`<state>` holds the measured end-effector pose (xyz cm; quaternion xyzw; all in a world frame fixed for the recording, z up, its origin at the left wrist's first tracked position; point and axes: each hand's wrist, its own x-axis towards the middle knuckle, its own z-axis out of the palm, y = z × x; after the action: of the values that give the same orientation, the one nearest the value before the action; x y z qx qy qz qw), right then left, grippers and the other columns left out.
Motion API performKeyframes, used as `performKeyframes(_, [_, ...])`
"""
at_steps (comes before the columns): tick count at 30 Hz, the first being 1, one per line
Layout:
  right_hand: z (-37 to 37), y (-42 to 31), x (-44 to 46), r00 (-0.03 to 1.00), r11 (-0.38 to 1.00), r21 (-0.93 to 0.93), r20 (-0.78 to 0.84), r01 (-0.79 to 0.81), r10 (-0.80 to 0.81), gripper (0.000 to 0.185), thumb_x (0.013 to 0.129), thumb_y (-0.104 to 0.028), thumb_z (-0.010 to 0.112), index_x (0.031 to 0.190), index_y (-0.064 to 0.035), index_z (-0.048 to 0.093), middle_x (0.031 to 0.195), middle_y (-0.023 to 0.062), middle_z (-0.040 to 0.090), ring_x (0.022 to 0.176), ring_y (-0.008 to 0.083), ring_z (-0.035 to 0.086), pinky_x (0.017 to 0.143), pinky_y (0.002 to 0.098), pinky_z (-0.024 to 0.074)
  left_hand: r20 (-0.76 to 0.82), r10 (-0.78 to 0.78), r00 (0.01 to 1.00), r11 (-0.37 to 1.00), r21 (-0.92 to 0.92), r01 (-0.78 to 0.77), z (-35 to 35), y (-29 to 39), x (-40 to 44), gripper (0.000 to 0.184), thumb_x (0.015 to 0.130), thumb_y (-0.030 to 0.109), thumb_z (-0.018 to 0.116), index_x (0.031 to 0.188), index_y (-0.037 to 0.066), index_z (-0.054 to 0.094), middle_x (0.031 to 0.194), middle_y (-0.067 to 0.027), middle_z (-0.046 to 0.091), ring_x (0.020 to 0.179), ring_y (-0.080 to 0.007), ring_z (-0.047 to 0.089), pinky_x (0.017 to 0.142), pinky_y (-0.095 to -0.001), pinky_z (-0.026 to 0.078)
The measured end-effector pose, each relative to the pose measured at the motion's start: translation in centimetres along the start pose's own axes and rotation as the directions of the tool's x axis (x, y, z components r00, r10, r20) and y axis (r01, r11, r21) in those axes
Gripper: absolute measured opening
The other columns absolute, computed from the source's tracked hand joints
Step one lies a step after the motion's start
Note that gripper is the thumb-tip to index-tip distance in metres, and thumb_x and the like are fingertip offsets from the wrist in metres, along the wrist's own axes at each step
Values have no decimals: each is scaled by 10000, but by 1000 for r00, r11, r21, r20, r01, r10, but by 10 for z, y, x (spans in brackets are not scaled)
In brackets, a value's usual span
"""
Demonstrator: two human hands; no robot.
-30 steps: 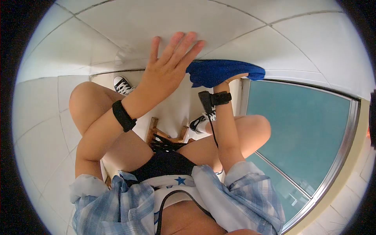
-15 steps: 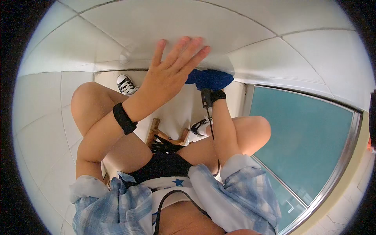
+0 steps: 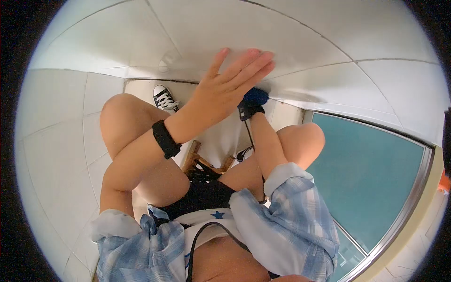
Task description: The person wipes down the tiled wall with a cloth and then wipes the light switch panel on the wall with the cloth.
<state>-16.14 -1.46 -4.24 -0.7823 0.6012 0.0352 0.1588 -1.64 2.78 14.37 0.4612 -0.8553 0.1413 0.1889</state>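
Note:
My left hand point(image 3: 225, 91) is raised before the white tiled wall point(image 3: 211, 28), its fingers stretched out and holding nothing. Whether the fingertips touch the tiles I cannot tell. Beyond it and lower, my right hand is covered by a blue cloth or mitt point(image 3: 256, 96), low against the wall. No fingers show there, and my left hand hides part of the blue fabric. A black band point(image 3: 165, 139) circles my left wrist; another black band with a small box and cable point(image 3: 249, 110) is on my right wrist.
I sit low with knees apart, a wooden stool frame point(image 3: 191, 157) between my legs. My black-and-white sneaker point(image 3: 165, 97) stands near the wall's foot. A teal panel in a metal frame point(image 3: 366, 164) is at the right, and an orange object point(image 3: 444, 181) at the far right edge.
In the view, my left hand has shifted right and slightly down. The blue fabric on my right hand shows less now, partly behind my left hand. The whole view has also shifted a little.

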Motion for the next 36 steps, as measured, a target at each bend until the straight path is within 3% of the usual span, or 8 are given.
performKeyframes(8, [2, -37, 7, 996, 996, 1, -33, 84, -84, 324, 814, -338, 545, 996, -77, 605, 1015, 174, 601, 868, 299, 604, 764, 403, 493, -8, -86, 996, 993, -85, 85, 4, 11, 2, 650, 731, 135, 545, 1354, 150, 361, 1438, -72, 263, 1325, -256, 244, 1066, -491, 176])
performKeyframes(15, [-61, -5, -22, 991, 995, -57, -104, 78, -83, 319, 800, -353, 560, 968, -92, 632, 984, 170, 622, 845, 298, 619, 741, 402, 505, -134, -176, 975, 970, -192, 149, 12, 34, 3, 671, 740, 71, 503, 1378, 130, 303, 1454, -130, 195, 1341, -310, 184, 1042, -522, 198])
performKeyframes(19, [-124, 48, -59, 991, 967, -237, -111, -95, 70, 316, 792, -361, 568, 952, -101, 647, 967, 168, 634, 831, 297, 628, 729, 402, 512, -121, -195, 973, 949, -275, 156, 11, 38, 4, 716, 716, 36, 519, 1385, 153, 293, 1460, -166, 148, 1338, -355, 167, 1039, -536, 201])
performKeyframes(20, [-125, 70, -69, 953, 955, -255, -294, -152, 73, 236, 738, -345, 601, 820, -140, 684, 828, 132, 658, 741, 297, 645, 653, 412, 522, -121, -198, 973, 946, -285, 157, 14, 39, 3, 716, 716, 36, 519, 1385, 153, 293, 1460, -166, 148, 1338, -355, 167, 1039, -536, 201])
performKeyframes(22, [-132, 106, -80, 902, 924, -246, -393, -292, 180, 266, 724, -373, 617, 813, -130, 679, 801, 102, 663, 730, 267, 647, 641, 383, 523, -137, -189, 972, 963, -219, 157, 18, 39, 2, 741, 706, 23, 521, 1392, 171, 284, 1464, -163, 138, 1341, -353, 160, 1040, -539, 196])
performKeyframes(25, [-151, 99, -91, 888, 947, -15, -352, -320, 295, 266, 727, -361, 612, 855, -136, 674, 862, 104, 661, 760, 263, 645, 631, 391, 522, -49, -152, 987, 981, -126, 144, 18, 35, 2, 724, 739, 132, 584, 1390, 241, 284, 1451, -204, 124, 1317, -430, 151, 1022, -572, 219])
performKeyframes(27, [-151, 88, -82, 829, 780, -317, -41, -540, 558, 332, 802, -391, 549, 983, -128, 640, 963, 126, 638, 861, 257, 619, 716, 373, 501, -20, -134, 991, 987, -92, 132, 12, 35, 3, 706, 747, 132, 574, 1386, 240, 294, 1450, -204, 126, 1320, -419, 152, 1024, -571, 215])
performKeyframes(36, [-52, 90, -48, 936, 925, -163, 25, -343, 351, 345, 812, -394, 532, 994, -119, 631, 973, 128, 632, 871, 255, 611, 731, 372, 492, -60, -53, 997, 997, 48, 55, 25, 19, -4, 649, 770, 127, 528, 1375, 247, 328, 1451, -136, 172, 1328, -336, 176, 1046, -551, 180])
